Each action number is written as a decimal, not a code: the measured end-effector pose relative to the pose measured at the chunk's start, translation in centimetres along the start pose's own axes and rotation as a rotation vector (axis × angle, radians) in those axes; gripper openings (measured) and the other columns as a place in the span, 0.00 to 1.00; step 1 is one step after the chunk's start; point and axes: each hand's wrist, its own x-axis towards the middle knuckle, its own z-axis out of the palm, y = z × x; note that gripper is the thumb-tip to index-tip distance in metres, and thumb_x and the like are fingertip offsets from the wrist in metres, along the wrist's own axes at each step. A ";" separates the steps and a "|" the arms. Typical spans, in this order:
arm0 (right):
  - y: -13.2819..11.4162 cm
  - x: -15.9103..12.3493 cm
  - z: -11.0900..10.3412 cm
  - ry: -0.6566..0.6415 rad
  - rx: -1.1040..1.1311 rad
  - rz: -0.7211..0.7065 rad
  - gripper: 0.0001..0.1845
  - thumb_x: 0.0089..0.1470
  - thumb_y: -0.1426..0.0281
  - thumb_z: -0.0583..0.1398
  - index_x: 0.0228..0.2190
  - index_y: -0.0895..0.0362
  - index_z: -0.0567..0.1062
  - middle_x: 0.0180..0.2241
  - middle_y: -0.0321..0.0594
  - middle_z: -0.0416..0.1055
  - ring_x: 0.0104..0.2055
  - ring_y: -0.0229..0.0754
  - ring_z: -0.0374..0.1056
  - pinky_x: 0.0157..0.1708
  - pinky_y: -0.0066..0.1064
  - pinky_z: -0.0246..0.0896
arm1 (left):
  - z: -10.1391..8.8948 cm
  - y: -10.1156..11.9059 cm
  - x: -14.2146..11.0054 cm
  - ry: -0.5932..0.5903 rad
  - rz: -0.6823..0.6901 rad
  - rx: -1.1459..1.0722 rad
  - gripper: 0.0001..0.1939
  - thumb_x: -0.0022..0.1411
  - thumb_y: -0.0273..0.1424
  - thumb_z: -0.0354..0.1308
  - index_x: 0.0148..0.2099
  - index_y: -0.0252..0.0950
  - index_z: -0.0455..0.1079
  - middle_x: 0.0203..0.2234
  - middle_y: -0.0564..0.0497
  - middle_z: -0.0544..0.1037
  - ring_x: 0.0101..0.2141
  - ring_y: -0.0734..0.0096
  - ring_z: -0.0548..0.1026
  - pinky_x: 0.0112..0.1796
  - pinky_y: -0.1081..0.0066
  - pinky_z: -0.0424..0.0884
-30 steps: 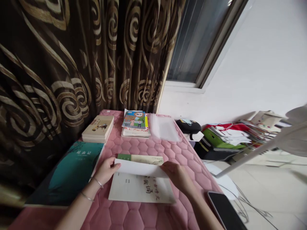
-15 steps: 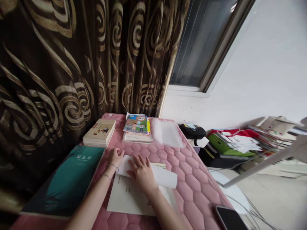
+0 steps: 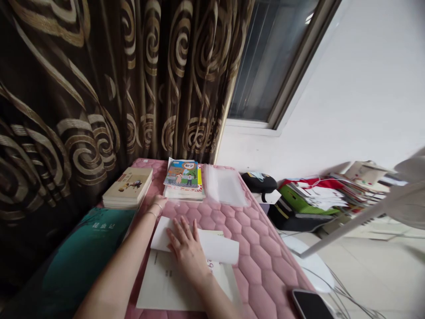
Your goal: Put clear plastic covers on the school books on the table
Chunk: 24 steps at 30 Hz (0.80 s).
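An open book (image 3: 166, 285) with pale pages lies on the pink quilted surface in front of me. A white flap or leaf (image 3: 221, 249) curls across its upper part. My right hand (image 3: 187, 250) rests flat on that flap, open, with its fingers spread. Beyond the book's upper left corner is my left hand (image 3: 158, 204), wearing thin bracelets on the wrist. Its fingers look drawn together near the far books; whatever is between them cannot be made out. A large teal book (image 3: 86, 261) lies left of my left forearm.
Beige books (image 3: 128, 188) are stacked at the far left. Several textbooks (image 3: 182, 177) lie beside clear plastic sleeves (image 3: 226, 186) at the far end. A phone (image 3: 312, 305) is at the near right edge. Past that edge stand a white lamp or fan pole (image 3: 345, 228) and cables.
My left hand has moved away from the book's upper corner, farther forward toward the textbooks. My right hand stays flat on the white flap. The whole view has shifted slightly.
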 end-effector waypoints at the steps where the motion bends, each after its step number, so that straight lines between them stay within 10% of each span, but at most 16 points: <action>1: 0.1 0.0 0.1 0.012 -0.010 -0.010 0.22 0.64 0.66 0.52 0.59 0.52 0.64 0.64 0.45 0.53 0.67 0.57 0.44 0.61 0.63 0.42 | -0.2 0.2 -0.3 -0.031 -0.015 -0.041 0.14 0.64 0.37 0.55 0.48 0.32 0.67 0.42 0.45 0.75 0.39 0.65 0.76 0.38 0.63 0.74; 12: 0.1 -0.6 0.3 -0.053 -0.058 -0.057 0.29 0.62 0.74 0.52 0.63 0.49 0.55 0.66 0.44 0.48 0.68 0.58 0.40 0.61 0.64 0.37 | -3.1 -1.0 -6.6 -0.173 0.069 -0.480 0.18 0.54 0.46 0.60 0.33 0.39 0.58 0.30 0.49 0.80 0.32 0.62 0.80 0.35 0.64 0.74; 24: -0.4 -0.9 0.6 -0.059 -0.095 -0.095 0.34 0.58 0.75 0.53 0.64 0.49 0.52 0.66 0.43 0.49 0.67 0.58 0.44 0.62 0.58 0.40 | -2.5 -4.3 -11.2 -0.186 0.140 -0.653 0.41 0.48 0.35 0.65 0.63 0.36 0.57 0.48 0.41 0.76 0.46 0.55 0.75 0.45 0.63 0.69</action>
